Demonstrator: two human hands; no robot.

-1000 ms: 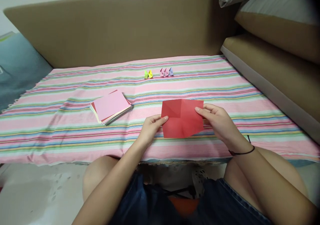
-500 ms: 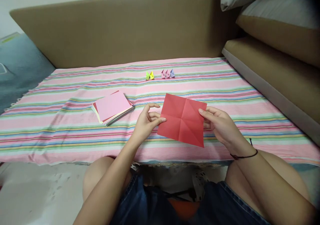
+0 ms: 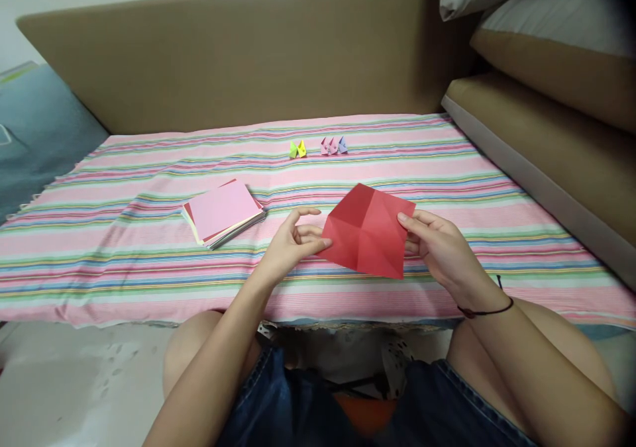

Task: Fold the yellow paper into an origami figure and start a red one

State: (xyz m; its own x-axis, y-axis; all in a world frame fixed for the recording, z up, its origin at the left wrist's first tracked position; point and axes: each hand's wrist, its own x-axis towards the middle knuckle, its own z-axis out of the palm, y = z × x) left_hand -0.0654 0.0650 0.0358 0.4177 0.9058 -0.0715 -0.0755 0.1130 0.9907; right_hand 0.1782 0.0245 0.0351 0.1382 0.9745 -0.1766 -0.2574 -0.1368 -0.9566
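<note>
A creased red sheet of paper [image 3: 370, 232] is held up between my two hands, above the striped cloth. My left hand [image 3: 297, 238] pinches its left corner between thumb and fingers, with the index finger stretched out over the top. On the other side my right hand [image 3: 434, 242] grips the right edge, thumb in front and fingers behind. Fold lines cross at the middle of the sheet, and its upper left part bends inward, darker than the rest. The fingers behind the paper are partly hidden.
A stack of coloured paper [image 3: 223, 212], pink on top, lies to the left. Farther back stand small folded paper pieces, a yellow-green pair [image 3: 297, 149] and a pink and purple group [image 3: 334, 146]. Cushions [image 3: 546, 142] are piled at the right, before a brown backrest [image 3: 248, 63].
The red sheet has gone from nearly flat to bent, its upper left part folding inward. Both hands keep their hold and have hardly moved.
</note>
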